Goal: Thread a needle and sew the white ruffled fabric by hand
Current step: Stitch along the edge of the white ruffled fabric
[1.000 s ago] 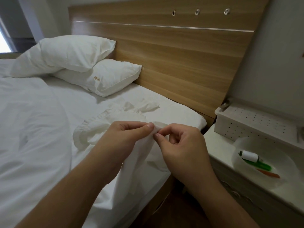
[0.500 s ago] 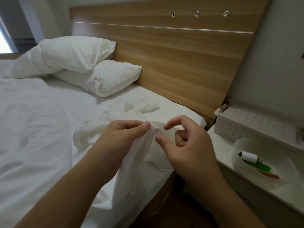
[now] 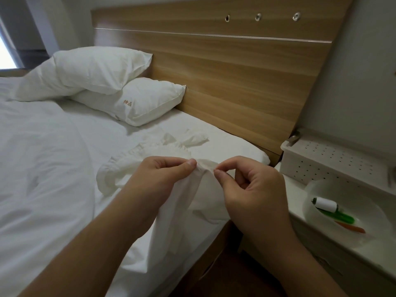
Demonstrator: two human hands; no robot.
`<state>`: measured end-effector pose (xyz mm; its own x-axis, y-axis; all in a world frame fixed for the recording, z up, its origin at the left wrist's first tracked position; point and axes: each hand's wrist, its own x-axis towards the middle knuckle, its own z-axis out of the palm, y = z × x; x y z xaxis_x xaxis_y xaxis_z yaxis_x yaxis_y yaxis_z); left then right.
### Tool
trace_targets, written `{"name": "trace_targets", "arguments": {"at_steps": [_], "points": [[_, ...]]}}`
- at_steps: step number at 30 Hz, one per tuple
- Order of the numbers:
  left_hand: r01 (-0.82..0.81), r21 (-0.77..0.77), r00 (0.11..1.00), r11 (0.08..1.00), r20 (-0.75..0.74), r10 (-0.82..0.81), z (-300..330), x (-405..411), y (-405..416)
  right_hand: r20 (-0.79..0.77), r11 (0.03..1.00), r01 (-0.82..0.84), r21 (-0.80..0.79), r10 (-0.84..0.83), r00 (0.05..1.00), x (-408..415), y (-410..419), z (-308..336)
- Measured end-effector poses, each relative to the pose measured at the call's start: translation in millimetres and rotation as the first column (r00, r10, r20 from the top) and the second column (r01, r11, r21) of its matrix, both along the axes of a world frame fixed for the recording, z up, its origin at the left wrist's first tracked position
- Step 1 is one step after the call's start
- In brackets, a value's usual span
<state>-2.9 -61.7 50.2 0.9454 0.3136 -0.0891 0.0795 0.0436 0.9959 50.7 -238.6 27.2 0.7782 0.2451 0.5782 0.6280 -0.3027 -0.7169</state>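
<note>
The white ruffled fabric (image 3: 137, 159) lies bunched on the bed near the headboard, with one part lifted toward me. My left hand (image 3: 162, 179) pinches a raised fold of it between thumb and forefinger. Just to the right, my right hand (image 3: 246, 185) has thumb and forefinger pressed together at the fabric's edge, the other fingers curled. The needle and thread are too thin to make out between those fingertips.
A white bed (image 3: 42, 168) with two pillows (image 3: 100, 69) fills the left, backed by a wooden headboard (image 3: 235, 71). At the right a nightstand (image 3: 321, 243) carries a perforated white box (image 3: 325, 159) and a clear bowl (image 3: 321, 189) holding a white spool and green and orange items.
My right hand opened and drew slightly away from the fabric half a second ago, then came back to pinch at the fold beside my left thumb. My left hand kept its hold.
</note>
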Motion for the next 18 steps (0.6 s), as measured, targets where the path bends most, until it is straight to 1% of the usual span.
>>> {"name": "trace_targets", "arguments": {"at_steps": [2, 4, 10, 13, 18], "points": [[-0.016, -0.008, 1.000, 1.000, 0.003, 0.016, 0.2, -0.3, 0.7, -0.073, 0.998, -0.051, 0.027, 0.052, 0.996, 1.8, -3.7, 2.6], [-0.035, -0.022, 0.999, 0.999, 0.005, 0.035, -0.5, 0.3, 1.9, -0.131, 0.989, -0.135, 0.054, 0.141, 0.981, 3.0, -8.3, 6.7], [-0.093, -0.032, 0.996, 0.995, 0.009, 0.094, -2.0, 3.0, 2.4, -0.213, 0.920, -0.384, 0.080, 0.392, 0.895, 4.6, -20.1, 14.9], [-0.105, -0.033, 0.994, 0.994, 0.017, 0.106, -2.9, 3.7, 1.8, -0.263, 0.878, -0.477, 0.047, 0.471, 0.842, 4.7, -22.3, 17.1], [-0.107, -0.031, 0.994, 0.994, 0.024, 0.108, -4.6, 4.2, 2.8, -0.317, 0.816, -0.578, -0.019, 0.543, 0.777, 1.9, -24.5, 21.0]]}}
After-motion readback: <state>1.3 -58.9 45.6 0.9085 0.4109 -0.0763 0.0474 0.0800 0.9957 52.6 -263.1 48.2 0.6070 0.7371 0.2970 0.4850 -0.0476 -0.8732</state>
